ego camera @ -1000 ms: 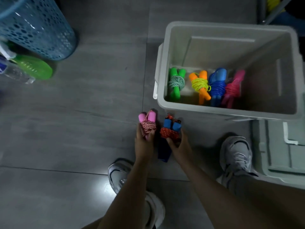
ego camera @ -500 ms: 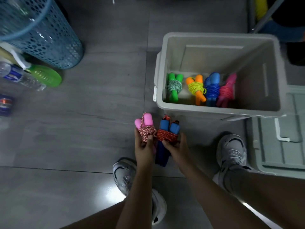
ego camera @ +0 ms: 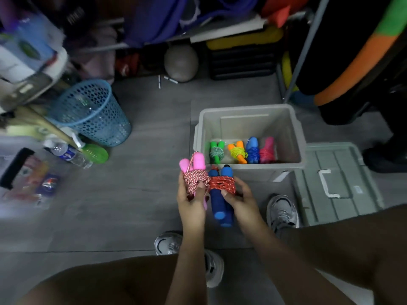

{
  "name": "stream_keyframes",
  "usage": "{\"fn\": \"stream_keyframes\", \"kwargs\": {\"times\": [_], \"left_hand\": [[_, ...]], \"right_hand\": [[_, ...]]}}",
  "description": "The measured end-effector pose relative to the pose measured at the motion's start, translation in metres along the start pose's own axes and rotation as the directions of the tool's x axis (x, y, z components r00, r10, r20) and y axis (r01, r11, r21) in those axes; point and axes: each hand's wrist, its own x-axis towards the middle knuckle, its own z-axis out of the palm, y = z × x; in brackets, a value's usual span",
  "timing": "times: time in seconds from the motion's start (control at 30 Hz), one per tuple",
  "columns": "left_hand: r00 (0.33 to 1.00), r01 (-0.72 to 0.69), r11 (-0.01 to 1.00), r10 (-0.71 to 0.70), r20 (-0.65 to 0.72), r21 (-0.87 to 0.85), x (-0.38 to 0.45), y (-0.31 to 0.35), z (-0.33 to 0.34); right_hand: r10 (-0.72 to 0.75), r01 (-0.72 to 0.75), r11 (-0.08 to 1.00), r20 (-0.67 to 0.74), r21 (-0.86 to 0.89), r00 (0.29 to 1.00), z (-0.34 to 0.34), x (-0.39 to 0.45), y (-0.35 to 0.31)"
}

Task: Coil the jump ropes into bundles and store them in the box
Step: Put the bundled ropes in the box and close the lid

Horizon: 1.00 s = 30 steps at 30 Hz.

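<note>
A person's left hand (ego camera: 191,200) grips a pink-handled jump rope bundle (ego camera: 195,176), the right hand (ego camera: 239,198) a blue-handled bundle (ego camera: 221,190), fingers curled around each, near the grey box (ego camera: 286,137); placing them beside four stored bundles (ego camera: 242,151) appears next.

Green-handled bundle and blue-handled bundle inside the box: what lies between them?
In the head view, the orange-handled bundle wrapped in yellow rope lies between the green-handled bundle and the blue-handled bundle in the box.
</note>
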Motion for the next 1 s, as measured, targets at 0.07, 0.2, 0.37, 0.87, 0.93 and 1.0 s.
{"fn": "stream_keyframes", "kwargs": {"times": [0.07, 0.2, 0.37, 0.87, 0.93, 1.0], "left_hand": [[1.0, -0.013, 1.0, 0.013, 0.007, -0.015, -0.012, 0.017, 0.008], [0.999, -0.04, 0.999, 0.04, 0.028, -0.001, -0.02, 0.041, 0.027], [0.995, -0.057, 0.994, 0.049, 0.091, 0.09, -0.003, 0.058, 0.062], [0.938, 0.287, 0.784, -0.346, 0.004, 0.551, 0.17, -0.056, 0.151], [0.928, 0.296, 0.761, -0.372, 0.015, 0.577, 0.188, -0.073, 0.156], [0.915, 0.288, 0.719, -0.402, 0.042, 0.633, 0.206, -0.088, 0.158]], "right_hand": [[-0.046, 0.046, 0.999, -0.003, 0.019, 0.999, -0.006, -0.012, -0.015], [-0.154, 0.154, 0.988, -0.017, -0.014, 0.988, -0.019, -0.022, -0.045], [-0.213, 0.206, 0.974, -0.071, -0.088, 0.974, -0.037, -0.002, -0.077], [-0.036, -0.079, 0.829, -0.195, -0.553, 0.98, -0.06, 0.229, -0.041], [-0.019, -0.104, 0.8, -0.198, -0.591, 0.98, -0.059, 0.25, -0.026], [0.002, -0.118, 0.785, -0.189, -0.608, 0.982, -0.059, 0.268, -0.017]]}}
